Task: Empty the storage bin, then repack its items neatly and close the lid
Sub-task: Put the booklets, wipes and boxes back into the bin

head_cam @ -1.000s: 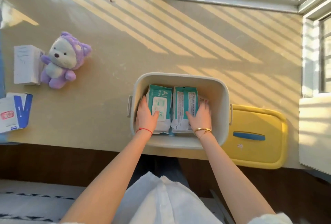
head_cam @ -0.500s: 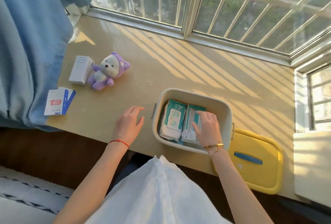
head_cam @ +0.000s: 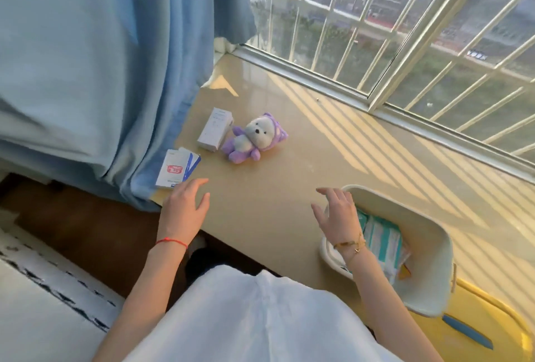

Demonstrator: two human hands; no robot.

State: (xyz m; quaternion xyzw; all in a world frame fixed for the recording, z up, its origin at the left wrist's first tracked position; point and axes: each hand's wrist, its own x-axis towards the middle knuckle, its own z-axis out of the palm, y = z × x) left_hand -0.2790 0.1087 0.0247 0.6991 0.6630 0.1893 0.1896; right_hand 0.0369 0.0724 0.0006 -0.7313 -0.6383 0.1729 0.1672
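Note:
The white storage bin (head_cam: 431, 234) stands at the right on the beige sill, with teal wipe packs (head_cam: 382, 238) lying in it. Its yellow lid (head_cam: 492, 321) with a blue handle lies flat beside it at the lower right. My right hand (head_cam: 337, 214) hovers open over the bin's left rim, holding nothing. Further left, my left hand (head_cam: 185, 205) is open above the sill, just short of a white and blue packet (head_cam: 176, 169). A white box (head_cam: 215, 128) and a purple plush bear (head_cam: 254, 139) lie beyond it.
A blue curtain (head_cam: 101, 66) hangs at the left, its hem touching the packets. The barred window (head_cam: 390, 29) runs along the sill's far side. The sill's near edge drops to a dark floor and a patterned rug (head_cam: 43, 289).
Both hands have left the wipe packs in the bin. My left hand has travelled left toward the packet; my right hand has lifted to the bin's left rim. The view has swung left.

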